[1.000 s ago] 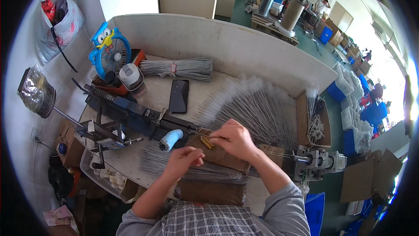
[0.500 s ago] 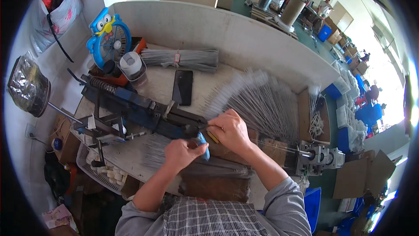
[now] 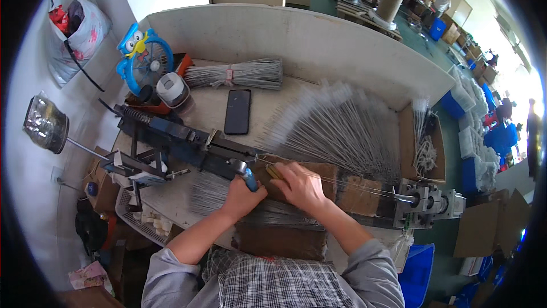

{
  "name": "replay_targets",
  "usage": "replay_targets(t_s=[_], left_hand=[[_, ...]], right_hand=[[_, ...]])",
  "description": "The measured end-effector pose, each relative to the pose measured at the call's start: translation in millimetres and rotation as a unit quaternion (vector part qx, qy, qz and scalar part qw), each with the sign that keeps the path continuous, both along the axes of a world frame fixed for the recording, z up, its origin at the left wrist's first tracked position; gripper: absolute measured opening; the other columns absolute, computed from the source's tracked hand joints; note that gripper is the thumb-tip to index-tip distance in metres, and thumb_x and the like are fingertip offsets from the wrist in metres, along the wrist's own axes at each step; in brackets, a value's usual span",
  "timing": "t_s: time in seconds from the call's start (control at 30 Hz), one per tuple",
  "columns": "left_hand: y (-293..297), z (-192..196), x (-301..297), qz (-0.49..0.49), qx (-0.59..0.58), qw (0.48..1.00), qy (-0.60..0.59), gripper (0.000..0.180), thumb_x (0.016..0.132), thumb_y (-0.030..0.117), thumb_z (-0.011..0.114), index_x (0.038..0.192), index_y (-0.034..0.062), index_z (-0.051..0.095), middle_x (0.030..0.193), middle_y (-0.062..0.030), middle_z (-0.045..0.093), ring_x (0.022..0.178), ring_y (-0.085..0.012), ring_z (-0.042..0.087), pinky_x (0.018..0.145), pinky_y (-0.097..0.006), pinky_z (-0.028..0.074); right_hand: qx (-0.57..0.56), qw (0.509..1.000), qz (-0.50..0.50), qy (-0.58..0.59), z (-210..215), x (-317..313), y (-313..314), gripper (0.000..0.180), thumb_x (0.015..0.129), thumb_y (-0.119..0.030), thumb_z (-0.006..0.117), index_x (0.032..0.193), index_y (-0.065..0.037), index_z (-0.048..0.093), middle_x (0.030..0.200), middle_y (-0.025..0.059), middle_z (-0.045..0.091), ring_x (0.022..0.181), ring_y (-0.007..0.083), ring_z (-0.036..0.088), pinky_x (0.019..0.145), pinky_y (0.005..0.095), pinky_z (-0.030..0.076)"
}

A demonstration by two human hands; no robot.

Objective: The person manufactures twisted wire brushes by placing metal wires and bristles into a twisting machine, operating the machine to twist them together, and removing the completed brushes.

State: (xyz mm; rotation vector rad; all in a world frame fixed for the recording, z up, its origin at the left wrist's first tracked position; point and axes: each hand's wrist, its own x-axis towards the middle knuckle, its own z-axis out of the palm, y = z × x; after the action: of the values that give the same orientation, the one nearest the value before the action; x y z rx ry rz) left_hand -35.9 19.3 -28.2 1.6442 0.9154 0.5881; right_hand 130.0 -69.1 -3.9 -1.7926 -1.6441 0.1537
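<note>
Handle (image 3: 250, 181), blue, unheld a second ago, sits wrapped in our left grip (image 3: 243, 197), seemingly controlled; whether our right grip (image 3: 305, 185) pinches anything, we cannot tell.

A pale workbench (image 3: 266, 109) fills the middle of the frame. Directly on it lie 1 tied bundle of thin gray wires (image 3: 250, 74) at upper centre, 1 black smartphone (image 3: 237, 112) just below that, and a spread fan of loose wires (image 3: 342, 131) right of centre. 1 long dark metal rail fixture (image 3: 182, 147) slants across the left-centre.
</note>
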Motion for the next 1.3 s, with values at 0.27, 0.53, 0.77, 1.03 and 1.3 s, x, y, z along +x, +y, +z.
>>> replay_targets(t_s=[0.27, 0.53, 0.77, 1.03, 1.3], left_hand=[[37.5, -3.7, -70.4, 0.165, -0.18, 0.963, -0.116, 0.029, 0.083, 0.03, 0.072, 0.095, 0.007, 0.059, 0.081, -0.0039, 0.061, 0.073, -0.0143, 0.061, 0.068, -0.03, 0.051], [68.6, -10.2, -155.9, 0.336, -0.396, 0.808, -0.279, 0.025, 0.084, 0.035, 0.07, 0.087, 0.0108, 0.066, 0.074, 0.0023, 0.062, 0.066, -0.0123, 0.06, 0.06, -0.027, 0.05], [63.7, -25.6, -143.5, 0.365, -0.306, 0.841, -0.256, 0.018, 0.085, 0.024, 0.066, 0.085, 0.006, 0.066, 0.07, -0.0013, 0.061, 0.062, -0.0122, 0.056, 0.058, -0.027, 0.046], [-33.4, 33.0, 4.4, 0.003, -0.345, 0.907, -0.243, 0.015, 0.092, 0.014, 0.06, 0.088, 0.0008, 0.067, 0.08, -0.0058, 0.066, 0.064, -0.0109, 0.058, 0.06, -0.024, 0.046], [-38.1, 20.6, 54.3, -0.019, -0.264, 0.924, -0.275, 0.017, 0.094, 0.017, 0.061, 0.1, 0.0028, 0.067, 0.086, -0.0019, 0.066, 0.065, -0.0052, 0.053, 0.06, -0.02, 0.043]], right_hand=[[-0.024, 0.999, 0.025, -0.012, 4.1, 8.9, -6.6, 0.017, 0.077, -0.022, 0.071, 0.086, -0.008, 0.066, 0.079, 0.0071, 0.06, 0.073, 0.0276, 0.063, 0.064, 0.0377, 0.052], [-0.023, 0.994, 0.093, 0.045, 10.9, -2.2, -4.5, 0.02, 0.08, -0.014, 0.071, 0.094, -0.001, 0.066, 0.083, 0.0129, 0.063, 0.074, 0.032, 0.063, 0.066, 0.0383, 0.052], [-0.038, 0.994, 0.081, 0.065, 44.8, -0.8, -21.3, 0.022, 0.078, -0.008, 0.072, 0.098, -0.001, 0.066, 0.086, 0.0145, 0.066, 0.074, 0.0312, 0.064, 0.067, 0.0376, 0.052], [0.006, 0.999, -0.025, 0.025, 76.4, 35.5, -14.6, 0.019, 0.076, -0.011, 0.074, 0.093, -0.003, 0.071, 0.082, 0.0099, 0.067, 0.074, 0.0271, 0.063, 0.071, 0.0345, 0.05], [-0.085, 0.983, -0.043, 0.16, 72.1, 60.9, -46.0, 0.021, 0.079, -0.011, 0.073, 0.097, -0.002, 0.07, 0.08, 0.0103, 0.066, 0.073, 0.0239, 0.062, 0.068, 0.0319, 0.05]])
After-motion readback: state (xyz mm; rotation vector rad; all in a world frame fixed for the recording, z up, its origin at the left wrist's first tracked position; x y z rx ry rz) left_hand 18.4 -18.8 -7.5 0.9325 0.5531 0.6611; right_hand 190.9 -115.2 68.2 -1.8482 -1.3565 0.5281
